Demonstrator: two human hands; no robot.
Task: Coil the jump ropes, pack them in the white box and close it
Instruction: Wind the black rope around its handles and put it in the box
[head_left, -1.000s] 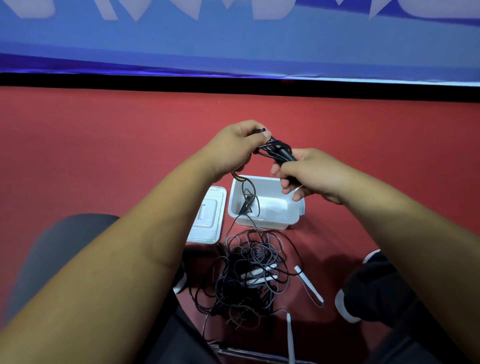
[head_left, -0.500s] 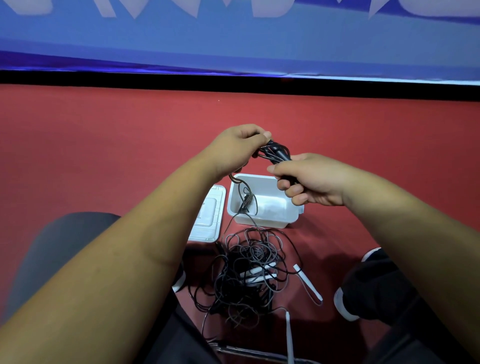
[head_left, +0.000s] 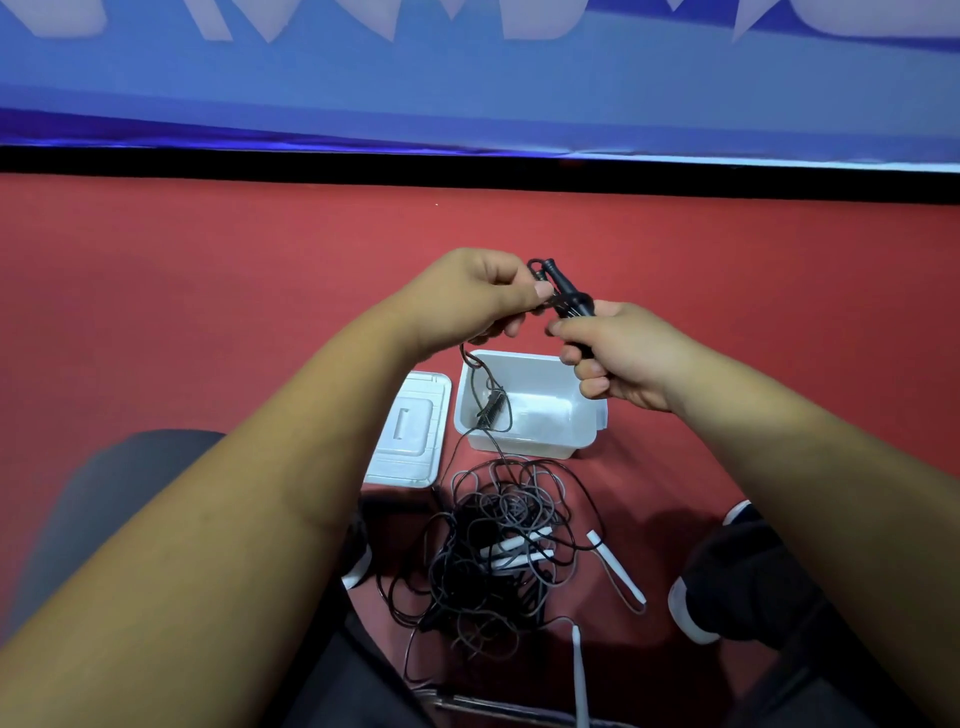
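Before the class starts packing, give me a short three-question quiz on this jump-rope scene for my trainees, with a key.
1. True or false: the flat white plastic lid lies beside the open white plastic box, not on it.
2. What do the left hand and right hand hold between them? A a white handle; B the bundled black jump rope; C the lid.
3. Fill the gap: the tangled heap of dark ropes lies on the red ____.

Key: 1 true; 2 B; 3 floor.
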